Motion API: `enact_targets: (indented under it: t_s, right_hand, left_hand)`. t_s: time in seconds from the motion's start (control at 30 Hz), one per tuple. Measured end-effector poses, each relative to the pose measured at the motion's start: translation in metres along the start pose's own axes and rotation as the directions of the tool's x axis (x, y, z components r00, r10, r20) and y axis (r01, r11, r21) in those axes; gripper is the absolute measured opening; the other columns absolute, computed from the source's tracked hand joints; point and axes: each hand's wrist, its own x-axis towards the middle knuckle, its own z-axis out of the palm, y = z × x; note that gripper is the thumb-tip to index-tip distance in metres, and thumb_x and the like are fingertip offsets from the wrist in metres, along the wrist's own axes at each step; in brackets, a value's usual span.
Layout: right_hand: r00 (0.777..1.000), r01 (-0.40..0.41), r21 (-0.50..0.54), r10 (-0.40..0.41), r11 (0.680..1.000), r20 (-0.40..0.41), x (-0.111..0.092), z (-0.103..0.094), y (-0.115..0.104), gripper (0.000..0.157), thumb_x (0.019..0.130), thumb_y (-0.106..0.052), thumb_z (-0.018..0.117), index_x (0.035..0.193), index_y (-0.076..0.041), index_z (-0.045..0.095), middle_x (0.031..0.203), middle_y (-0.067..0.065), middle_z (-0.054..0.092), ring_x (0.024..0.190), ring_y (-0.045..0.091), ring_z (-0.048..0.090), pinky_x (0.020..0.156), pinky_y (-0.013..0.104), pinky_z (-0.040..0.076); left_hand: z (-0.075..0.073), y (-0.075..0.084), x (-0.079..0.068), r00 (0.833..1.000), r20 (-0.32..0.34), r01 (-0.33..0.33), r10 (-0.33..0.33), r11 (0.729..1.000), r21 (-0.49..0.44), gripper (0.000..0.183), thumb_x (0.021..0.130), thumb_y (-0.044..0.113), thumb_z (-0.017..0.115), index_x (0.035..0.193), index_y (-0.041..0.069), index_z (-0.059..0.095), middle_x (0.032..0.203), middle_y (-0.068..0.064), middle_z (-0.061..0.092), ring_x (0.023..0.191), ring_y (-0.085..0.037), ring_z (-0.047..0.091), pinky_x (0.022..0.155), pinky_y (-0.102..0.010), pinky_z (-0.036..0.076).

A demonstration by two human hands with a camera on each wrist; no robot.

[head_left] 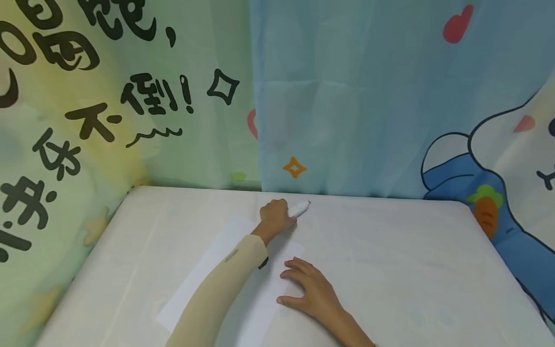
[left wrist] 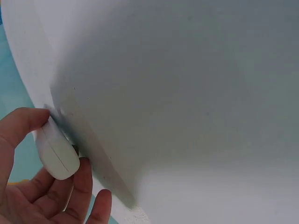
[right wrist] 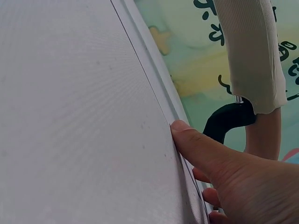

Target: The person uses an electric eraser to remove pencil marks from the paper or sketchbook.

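At the far side of the table, my left hand (head_left: 275, 215) grips a white, rounded, elongated object (head_left: 299, 208) with a small dark tip. In the left wrist view this object (left wrist: 57, 154) shows a thin seam along its length, pinched between thumb and fingers. A large white sheet of paper (head_left: 253, 303) lies slanted under the left forearm. My right hand (head_left: 310, 291) is at the sheet's right edge, thumb and fingers spread apart. The right wrist view has that thumb (right wrist: 198, 142) right at the edge of the sheet (right wrist: 88, 121).
A white-covered table (head_left: 412, 270) carries everything. Behind it hangs a printed cloth (head_left: 338, 106) with dark characters and a cartoon animal. A dark strap (right wrist: 231, 116) shows at the left wrist, below the beige sleeve (right wrist: 254, 56).
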Motion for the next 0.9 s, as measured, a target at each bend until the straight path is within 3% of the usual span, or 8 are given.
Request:
enact_targets:
  t_s: [0.17, 0.37, 0.57, 0.7, 0.9]
  right_hand:
    - [1.000, -0.012, 0.012, 0.012, 1.000, 0.003, 0.000, -0.001, 0.000, 0.041, 0.073, -0.039, 0.083, 0.105, -0.017, 0.071, 0.129, 0.002, 0.061, 0.131, 0.030, 0.047, 0.102, 0.053, 0.042]
    - [1.000, -0.016, 0.024, 0.015, 1.000, 0.011, 0.001, 0.002, 0.001, 0.041, 0.073, -0.038, 0.083, 0.106, -0.017, 0.071, 0.130, 0.003, 0.061, 0.132, 0.031, 0.046, 0.102, 0.055, 0.042]
    - [0.999, -0.034, 0.027, 0.034, 0.999, 0.002, 0.002, 0.002, 0.003, 0.041, 0.072, -0.036, 0.084, 0.106, -0.017, 0.071, 0.130, 0.002, 0.061, 0.132, 0.030, 0.046, 0.102, 0.055, 0.042]
    - [0.999, -0.037, 0.034, 0.037, 0.999, 0.008, 0.002, 0.002, 0.004, 0.041, 0.072, -0.037, 0.084, 0.105, -0.017, 0.071, 0.130, 0.003, 0.061, 0.131, 0.030, 0.047, 0.102, 0.055, 0.042]
    - [1.000, -0.021, 0.023, 0.021, 1.000, 0.010, 0.002, 0.004, 0.004, 0.041, 0.073, -0.039, 0.083, 0.105, -0.017, 0.071, 0.129, 0.002, 0.061, 0.131, 0.030, 0.047, 0.102, 0.054, 0.042]
  left_hand:
    - [0.003, -0.004, 0.001, 0.999, -0.019, -0.032, 0.031, 0.999, -0.026, 0.038, 0.087, 0.032, 0.071, 0.112, 0.004, 0.064, 0.100, -0.007, 0.067, 0.088, -0.021, 0.064, 0.076, -0.036, 0.052]
    - [0.005, -0.008, 0.001, 0.999, -0.049, -0.027, 0.023, 0.997, -0.070, 0.038, 0.090, 0.038, 0.069, 0.113, 0.008, 0.064, 0.108, -0.005, 0.066, 0.097, -0.021, 0.064, 0.083, -0.036, 0.052]
    - [0.003, -0.011, 0.002, 0.993, -0.121, -0.030, 0.005, 0.979, -0.202, 0.038, 0.089, 0.038, 0.072, 0.110, 0.008, 0.067, 0.106, -0.006, 0.066, 0.092, -0.021, 0.065, 0.074, -0.032, 0.054]
    - [0.004, -0.016, 0.000, 0.988, -0.155, -0.035, -0.022, 0.933, -0.359, 0.035, 0.087, 0.034, 0.075, 0.106, 0.005, 0.069, 0.103, -0.008, 0.068, 0.091, -0.021, 0.064, 0.076, -0.032, 0.053]
    - [0.009, -0.024, -0.002, 0.979, -0.202, -0.087, -0.037, 0.815, -0.573, 0.033, 0.083, 0.025, 0.079, 0.101, -0.001, 0.070, 0.102, -0.013, 0.069, 0.095, -0.027, 0.064, 0.084, -0.035, 0.053]
